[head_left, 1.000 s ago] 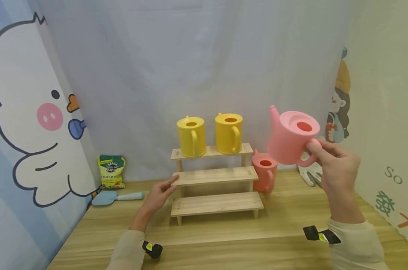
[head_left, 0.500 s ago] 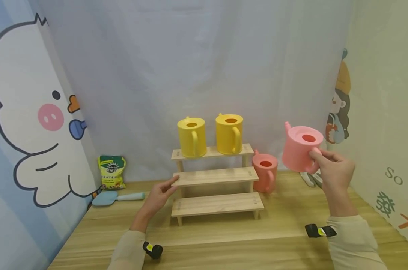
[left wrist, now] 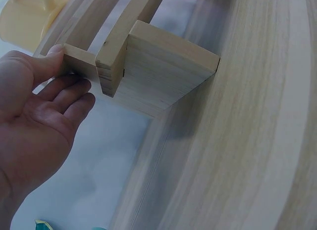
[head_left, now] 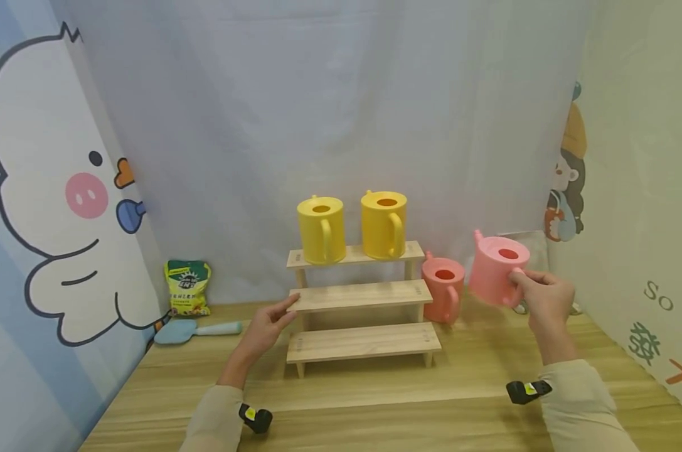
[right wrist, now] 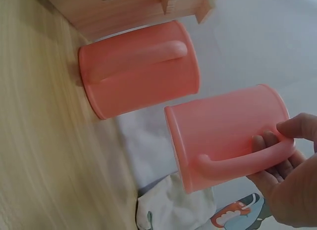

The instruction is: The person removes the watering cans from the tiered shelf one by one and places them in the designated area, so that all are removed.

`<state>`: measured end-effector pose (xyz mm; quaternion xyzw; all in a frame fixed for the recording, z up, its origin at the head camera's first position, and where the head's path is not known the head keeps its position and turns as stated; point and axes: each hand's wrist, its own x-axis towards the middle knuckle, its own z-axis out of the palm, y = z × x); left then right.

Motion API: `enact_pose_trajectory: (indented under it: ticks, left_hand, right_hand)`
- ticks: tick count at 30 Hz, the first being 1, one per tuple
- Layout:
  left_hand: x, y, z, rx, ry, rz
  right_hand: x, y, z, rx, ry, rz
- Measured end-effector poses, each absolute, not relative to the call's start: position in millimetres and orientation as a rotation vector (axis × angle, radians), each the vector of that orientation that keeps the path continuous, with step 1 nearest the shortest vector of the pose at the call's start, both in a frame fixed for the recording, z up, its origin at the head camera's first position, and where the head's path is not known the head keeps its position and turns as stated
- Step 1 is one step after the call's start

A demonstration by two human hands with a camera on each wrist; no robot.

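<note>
Head view: pink can held by the right hand above the table, right of coral can; probably light, stiff, slightly slick. Left wrist: stand's shelf end pinched by left hand. Right wrist: handle, judged best hold, clasped; can's body just beyond fingers.

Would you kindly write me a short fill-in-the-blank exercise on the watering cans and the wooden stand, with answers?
1. The right hand holds a pink watering can by its ____.
2. The two watering cans on the top shelf are ____ in colour.
3. The left hand pinches one end of the ____ shelf.
4. The wooden stand has ____ shelves in all.

Missing words: handle; yellow; middle; three.
</note>
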<state>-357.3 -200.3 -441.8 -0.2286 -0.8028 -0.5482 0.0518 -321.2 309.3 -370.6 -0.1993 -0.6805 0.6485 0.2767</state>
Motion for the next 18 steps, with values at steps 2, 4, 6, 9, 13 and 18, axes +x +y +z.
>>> enact_pose_trajectory:
  ticks: [2, 4, 6, 9, 13, 18]
  left_hand:
    - [-358, -202, -440, -0.700, -2.437, -1.658]
    - [-358, -202, -440, -0.704, -2.435, -1.658]
    - [-358, -201, -441, -0.711, -2.434, -1.666]
    - [-358, -201, -441, -0.706, -2.422, -1.687]
    - [-359, -201, -441, -0.714, -2.422, -1.687]
    - [-358, -201, -440, -0.707, -2.432, -1.688]
  right_hand:
    - [-326, 308, -374, -0.550, -1.852, 1.737]
    - [-329, 307, -379, -0.566, -1.896, 1.705]
    - [-330, 307, -386, -0.564, -1.924, 1.660]
    - [-333, 306, -395, -0.545, -1.964, 1.593]
    - [-337, 308, -406, -0.548, -1.999, 1.560]
    - [-340, 311, -416, -0.560, -2.031, 1.560]
